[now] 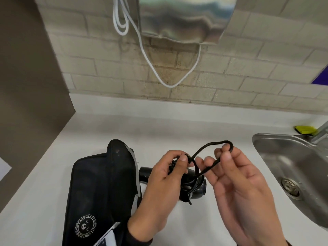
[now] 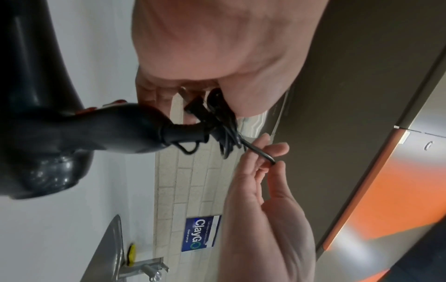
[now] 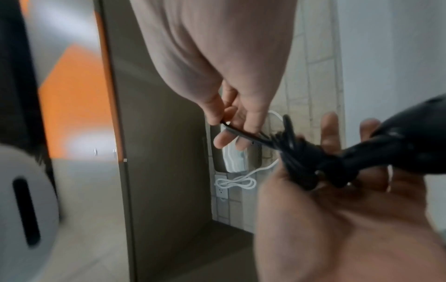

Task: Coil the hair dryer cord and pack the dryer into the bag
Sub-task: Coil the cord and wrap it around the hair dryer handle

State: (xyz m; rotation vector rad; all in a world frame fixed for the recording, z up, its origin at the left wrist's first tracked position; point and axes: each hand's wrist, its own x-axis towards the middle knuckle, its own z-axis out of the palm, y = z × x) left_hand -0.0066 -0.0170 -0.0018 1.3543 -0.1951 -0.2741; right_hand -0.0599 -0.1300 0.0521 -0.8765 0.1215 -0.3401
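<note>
Holding the coiled part of the black cord [image 1: 190, 176] bunched in my left hand [image 1: 165, 176], I have my fingers and thumb curled round it right where it leaves the handle of the hair dryer [image 1: 193, 189]. The dryer hangs under that hand, above the white counter [image 1: 177, 132], its long axis running from the bag [image 1: 99, 196] toward the sink [image 1: 292, 166]. One black rounded end shows just beside the bag's open flap and the other, glossy end points toward the sink. In the left wrist view the handle [image 2: 125, 129] tapers toward my palm, with the cord's strain relief and the loops gathered just past it.

My right hand [image 1: 236, 189] is on the sink side of the dryer, palm facing me, pinching a free loop of the cord between thumb and forefinger. The other fingers are loosely spread. That loop arches up from my left thumb, over toward the sink, and comes back down to the bundle; its top sits above both hands.

The bag lies flat on the counter away from the sink, just beside my left wrist, its printed round logo near its closest end. A yellow sponge [image 1: 305, 130] rests at the sink's back rim, and a white cable [image 1: 170, 85] droops down the tiled wall behind.
</note>
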